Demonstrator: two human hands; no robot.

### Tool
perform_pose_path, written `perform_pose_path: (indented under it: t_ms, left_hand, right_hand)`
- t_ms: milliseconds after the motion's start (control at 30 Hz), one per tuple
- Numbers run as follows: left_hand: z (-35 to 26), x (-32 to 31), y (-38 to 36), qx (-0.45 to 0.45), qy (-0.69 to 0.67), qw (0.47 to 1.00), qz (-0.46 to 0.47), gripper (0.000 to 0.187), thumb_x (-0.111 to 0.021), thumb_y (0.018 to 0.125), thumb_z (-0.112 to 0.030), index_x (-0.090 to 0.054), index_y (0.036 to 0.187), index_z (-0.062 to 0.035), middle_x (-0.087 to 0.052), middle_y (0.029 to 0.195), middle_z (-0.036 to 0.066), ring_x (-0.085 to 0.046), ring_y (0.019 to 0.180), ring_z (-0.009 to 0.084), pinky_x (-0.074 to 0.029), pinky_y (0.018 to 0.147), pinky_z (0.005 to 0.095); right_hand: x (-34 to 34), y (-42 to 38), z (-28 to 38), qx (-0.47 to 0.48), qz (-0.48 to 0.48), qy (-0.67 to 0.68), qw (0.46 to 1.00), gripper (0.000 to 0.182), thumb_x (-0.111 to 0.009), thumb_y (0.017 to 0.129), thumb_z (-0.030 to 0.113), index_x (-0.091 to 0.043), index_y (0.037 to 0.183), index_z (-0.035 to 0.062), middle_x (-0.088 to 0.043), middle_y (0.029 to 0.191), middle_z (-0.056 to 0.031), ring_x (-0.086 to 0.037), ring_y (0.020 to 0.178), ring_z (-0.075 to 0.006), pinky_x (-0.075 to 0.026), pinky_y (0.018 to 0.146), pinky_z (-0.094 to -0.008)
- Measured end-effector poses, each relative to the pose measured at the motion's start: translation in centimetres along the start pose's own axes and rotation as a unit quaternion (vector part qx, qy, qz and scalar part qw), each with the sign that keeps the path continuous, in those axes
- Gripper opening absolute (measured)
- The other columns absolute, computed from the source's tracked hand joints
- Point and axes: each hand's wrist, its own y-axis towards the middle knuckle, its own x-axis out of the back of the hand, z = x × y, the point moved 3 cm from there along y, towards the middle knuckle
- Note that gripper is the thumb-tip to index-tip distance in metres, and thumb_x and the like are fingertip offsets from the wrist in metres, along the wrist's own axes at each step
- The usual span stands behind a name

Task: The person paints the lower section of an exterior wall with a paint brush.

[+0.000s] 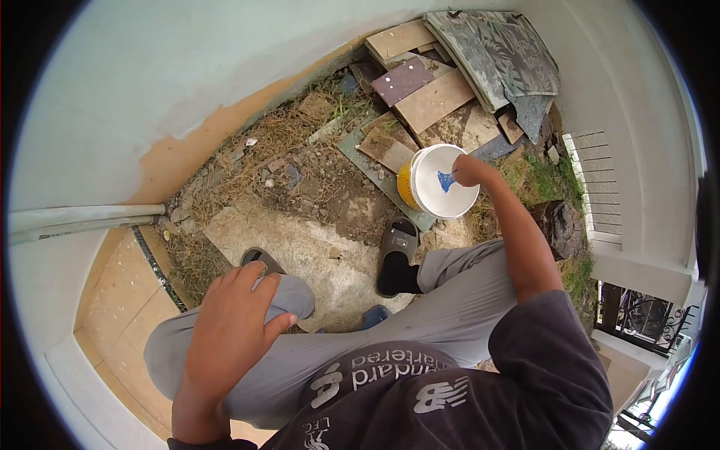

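A white bucket [431, 201] with a yellow side stands on a greenish board, with white material inside. My right hand [470, 171] is over its right rim, closed round the handle of a blue tool [445, 181]. The tool's wide blue end lies against the white inside the bucket. On my bent left knee rests my left hand [236, 322], fingers apart and holding nothing.
Broken tiles [435, 100] and patterned sheets [487, 56] are piled behind the bucket. A dark stump [559, 229] stands at its right. White walls [150, 82] flank the weedy ground. My sandalled feet are on a stone slab [315, 259].
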Motion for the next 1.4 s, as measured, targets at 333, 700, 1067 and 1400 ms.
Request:
perform_pose_path:
  t_ms: [333,700,1067,1400]
  left_hand:
    - [-0.3,0.2,-0.6,-0.033,0.014,0.998,-0.050,0.043,-0.077,0.077,-0.025,-0.061,0.109,-0.0006,-0.058,0.109,0.015,-0.056,0.104,0.0330,-0.044,0.089,0.0430]
    - [-0.4,0.0,-0.9,0.002,0.002,1.000,-0.014,0.050,-0.078,0.077,-0.028,-0.061,0.116,-0.0018,-0.057,0.125,0.019,-0.054,0.115,0.0377,-0.043,0.097,0.0444]
    - [-0.2,-0.1,-0.7,-0.011,0.009,1.000,-0.021,0.049,-0.078,0.077,-0.027,-0.062,0.115,-0.0017,-0.058,0.123,0.019,-0.055,0.114,0.0376,-0.044,0.096,0.0442]
    - [-0.2,-0.2,-0.6,-0.013,0.013,1.000,-0.015,0.048,-0.078,0.077,-0.028,-0.062,0.114,-0.0017,-0.058,0.122,0.019,-0.056,0.112,0.0376,-0.045,0.095,0.0440]
  right_hand:
    - [9.9,-8.1,-0.5,-0.105,0.024,0.204,0.973,0.030,-0.065,0.076,0.017,-0.075,0.096,-0.0018,-0.070,0.068,-0.0092,-0.066,0.062,-0.0157,-0.051,0.059,-0.0321]
    - [10.4,-10.5,-2.7,-0.139,-0.009,0.219,0.966,0.032,-0.067,0.076,0.019,-0.074,0.099,-0.0021,-0.070,0.069,-0.0084,-0.063,0.062,-0.0148,-0.049,0.059,-0.0325]
    - [10.1,-10.3,-2.7,-0.143,-0.007,0.203,0.969,0.029,-0.067,0.075,0.020,-0.075,0.095,-0.0003,-0.070,0.069,-0.0082,-0.062,0.061,-0.0157,-0.049,0.058,-0.0340]
    - [8.0,-7.5,-0.5,-0.125,0.080,0.112,0.983,0.027,-0.064,0.076,0.020,-0.074,0.091,-0.0004,-0.072,0.072,-0.0099,-0.065,0.061,-0.0188,-0.051,0.057,-0.0356]
